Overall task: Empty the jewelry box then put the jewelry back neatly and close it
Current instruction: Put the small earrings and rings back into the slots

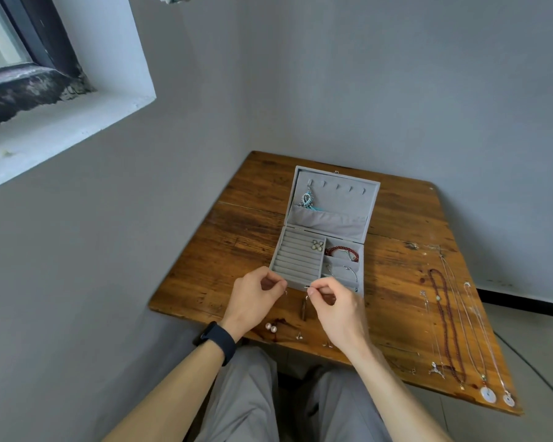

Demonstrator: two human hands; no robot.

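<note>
both hands meet just over the near edge of the table (237, 250), fingertips close together but not touching.

left hand (256, 295): fingers curled, thumb and forefinger tips together, pinching a tiny silver bit (285, 292) that hangs just below them. too small to say what it is. black wristband (216, 341) on this wrist.

right hand (336, 301): thumb and forefinger pinch a thin silver hook (307, 287); the other fingers are curled under.

jewelry box (297, 266): grey, open, directly beyond the fingertips, its near wall partly hidden by both hands. the lid stands up at the far side.
- a turquoise pendant (306, 199) hangs on the lid's leftmost hook, beyond the left hand.
- pale flower earrings (317, 245) sit on the ring rolls.
- a red bead bracelet (342, 252) lies in the far compartment beyond the right hand.
- a silver bangle (348, 271) lies in the compartment just nearer than that.

on the table, nearer than the hands:
- two pearl studs (270, 327) lie under the left wrist side.
- small silver studs (299, 336) lie between the wrists.
- a slim dark object (304, 309) lies between the hands; i cannot tell what it is.

well to the right of the right hand, necklaces are laid out lengthwise: a dark red bead necklace (446, 320) and thin chains ending in round pale pendants (488, 394).
</note>
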